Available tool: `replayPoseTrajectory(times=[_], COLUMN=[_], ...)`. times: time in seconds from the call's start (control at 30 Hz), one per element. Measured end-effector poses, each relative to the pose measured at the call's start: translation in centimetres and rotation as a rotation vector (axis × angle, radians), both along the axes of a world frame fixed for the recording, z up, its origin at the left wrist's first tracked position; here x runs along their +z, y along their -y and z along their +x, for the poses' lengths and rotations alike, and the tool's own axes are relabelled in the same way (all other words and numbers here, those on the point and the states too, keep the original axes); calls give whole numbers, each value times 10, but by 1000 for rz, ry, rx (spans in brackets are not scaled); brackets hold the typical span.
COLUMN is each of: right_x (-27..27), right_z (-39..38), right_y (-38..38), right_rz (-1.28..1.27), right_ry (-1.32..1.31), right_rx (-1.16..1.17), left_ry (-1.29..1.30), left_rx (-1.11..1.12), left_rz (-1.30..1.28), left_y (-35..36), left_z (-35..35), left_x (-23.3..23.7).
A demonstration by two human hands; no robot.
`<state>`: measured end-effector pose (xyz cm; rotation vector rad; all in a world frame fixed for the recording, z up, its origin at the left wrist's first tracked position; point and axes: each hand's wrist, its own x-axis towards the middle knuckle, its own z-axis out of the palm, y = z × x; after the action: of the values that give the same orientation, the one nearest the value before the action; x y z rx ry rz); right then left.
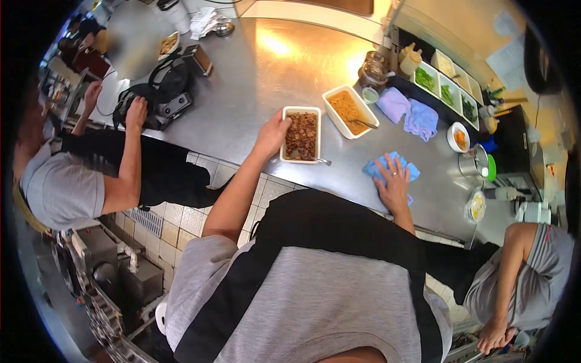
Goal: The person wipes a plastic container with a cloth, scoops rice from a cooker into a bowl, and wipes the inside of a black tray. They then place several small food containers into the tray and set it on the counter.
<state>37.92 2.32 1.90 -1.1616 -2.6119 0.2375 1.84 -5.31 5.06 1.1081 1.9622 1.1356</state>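
Observation:
My left hand (272, 136) is closed on the left rim of a white rectangular container (319, 130) of dark brown minced food, with the thumb over the edge. A metal spoon (324, 161) sticks out at its near right corner. On a crumpled blue cloth (408, 169) lies my right hand (393, 180), palm down and fingers spread, with a ring on one finger. Between and beyond my hands stands a second white container (363, 131), slightly turned, with orange-brown crumbly food (348, 110) and a spoon (366, 124) in it.
Folded purple cloths (417, 118) lie before a rack of chopped greens (446, 91). A small bowl of orange food (460, 138) and a metal pot (474, 162) stand right. At left, a co-worker (66, 187) handles a black bag (160, 103); another person (520, 272) is at right.

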Motion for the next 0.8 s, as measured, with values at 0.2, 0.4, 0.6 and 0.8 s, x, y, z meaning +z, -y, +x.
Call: replayPoseTrajectory(times=[0.2,0.4,0.6,0.8], right_x=[-12,-8,-11,-23], right_z=[-32,-35,6,38], right_y=[31,25,-16,-51], right_rz=[-18,57,143,216], right_ry=[26,-20,-168,-201], right_rx=[302,358,53,-207], left_ry=[-212,-314,-633,137], left_rx=[-28,92,392,23], left_rz=[-37,-69,234,374], left_y=[17,-2,-17,-20], left_z=[1,-68,-88,32], left_x=[-17,-17,39,9])
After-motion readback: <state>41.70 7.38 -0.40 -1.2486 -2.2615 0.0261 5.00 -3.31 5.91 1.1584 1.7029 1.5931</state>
